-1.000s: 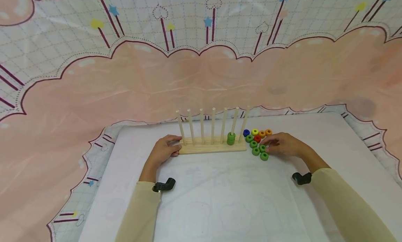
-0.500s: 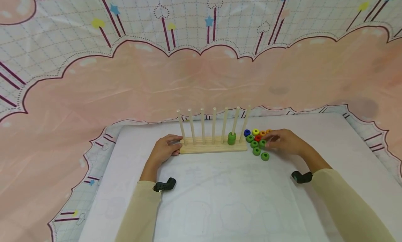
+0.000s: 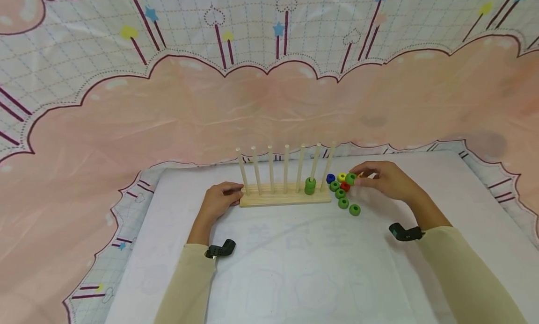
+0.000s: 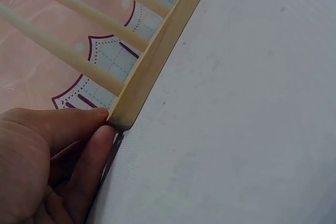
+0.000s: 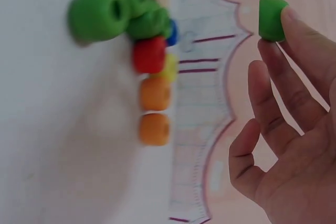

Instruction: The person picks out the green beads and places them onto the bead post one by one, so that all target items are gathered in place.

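Note:
A wooden peg stand [image 3: 286, 201] with a row of upright pegs rests on the white tabletop. My left hand [image 3: 217, 201] holds its left end, fingertips at the corner of the base [image 4: 137, 95]. Green beads [image 3: 309, 186] are stacked on the second peg from the right. Between thumb and fingertip, my right hand [image 3: 387, 180] pinches a green bead [image 5: 272, 19], raised over the loose beads right of the stand. Among those lie several green beads [image 3: 343, 203], a red bead [image 3: 345, 187], a blue bead [image 3: 330, 178], a yellow bead [image 3: 342, 177] and two orange beads [image 5: 155, 94].
The white tabletop [image 3: 294, 263] stretches in front of the stand toward me. A pink patterned cloth [image 3: 252, 109] hangs behind the table and shows along its sides. Each wrist wears a black camera [image 3: 221, 248].
My right hand has picked one green bead out of the loose group and lifted it up and away from me, above the others. The left hand stays at the stand's end.

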The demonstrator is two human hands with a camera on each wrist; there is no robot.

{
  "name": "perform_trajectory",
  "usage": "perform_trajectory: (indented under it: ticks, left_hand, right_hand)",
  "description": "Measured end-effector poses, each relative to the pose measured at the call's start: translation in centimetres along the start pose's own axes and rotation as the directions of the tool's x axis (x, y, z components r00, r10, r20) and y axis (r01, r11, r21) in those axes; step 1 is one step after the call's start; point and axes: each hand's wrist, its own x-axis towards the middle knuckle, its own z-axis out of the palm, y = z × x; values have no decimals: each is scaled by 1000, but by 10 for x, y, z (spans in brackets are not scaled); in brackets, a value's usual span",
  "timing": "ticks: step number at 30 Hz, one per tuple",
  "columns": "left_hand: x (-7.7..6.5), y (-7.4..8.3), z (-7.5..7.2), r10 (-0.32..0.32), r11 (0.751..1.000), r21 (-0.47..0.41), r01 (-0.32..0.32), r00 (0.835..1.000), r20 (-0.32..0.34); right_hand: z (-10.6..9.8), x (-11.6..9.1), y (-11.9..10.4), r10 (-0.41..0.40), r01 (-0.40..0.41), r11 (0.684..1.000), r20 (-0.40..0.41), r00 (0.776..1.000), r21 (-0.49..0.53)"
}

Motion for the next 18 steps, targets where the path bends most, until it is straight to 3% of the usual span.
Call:
perform_trajectory:
  ticks: [3, 10, 18]
  left_hand:
    - [-1, 1, -2, 5, 1000, 15, -5, 1000, 9]
    - [0, 1, -1, 14, 999, -40, -13, 1000, 25]
    - [0, 0, -1, -1, 998, -58, 2, 1000, 26]
  right_hand:
    - [-7, -1, -11, 10, -10, 1000, -17, 1000, 12]
    - [-22, -2, -45, 25, -21, 999, -118, 993, 37]
    - [-30, 3, -80, -51, 63, 997, -223, 974, 49]
